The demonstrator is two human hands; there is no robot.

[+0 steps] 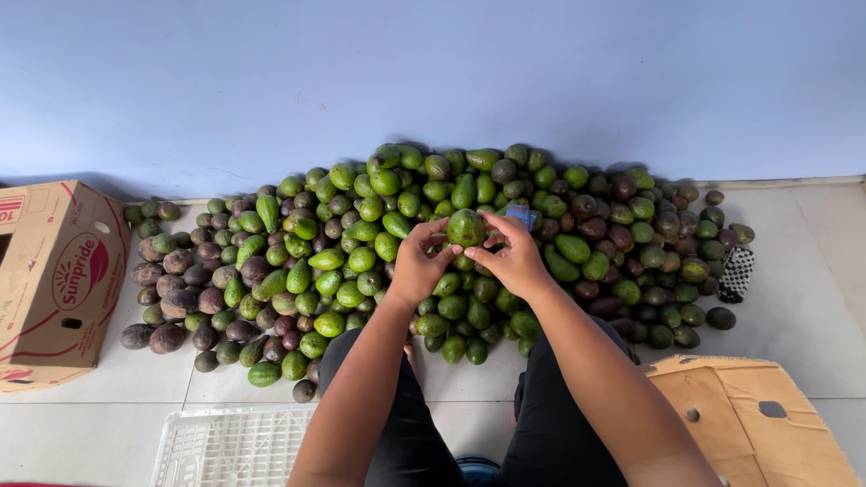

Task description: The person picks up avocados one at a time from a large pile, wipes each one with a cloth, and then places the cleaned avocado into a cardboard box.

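A: Head view: what is held by the two hands?

B: One green avocado [465, 227] is held up between them. The left hand [417, 266] is curled on its left side, and the right hand [516, 257] is curled on its right side. The fingers [431, 230] of both hands are bent in and pressed on the fruit, so they are closed around it.

A: Where is that avocado kept?

B: It is lifted just above a big pile of avocados [361, 252] that is spread on the tiled floor [794, 298], right against a blue wall [433, 72]. Green ones are seen in the middle and top. Dark brown ones are seen at the left and the far right.

A: What else is seen nearby?

B: A brown cardboard box [59, 280] is set at the left, just beside the pile. Another cardboard box [758, 419] is seen at the lower right. A white plastic crate [225, 446] is laid at the bottom, near the person's knees. A small checked thing [736, 273] is tucked at the pile's right edge. Something small and blue is half hidden behind the right hand; what it is cannot be told.
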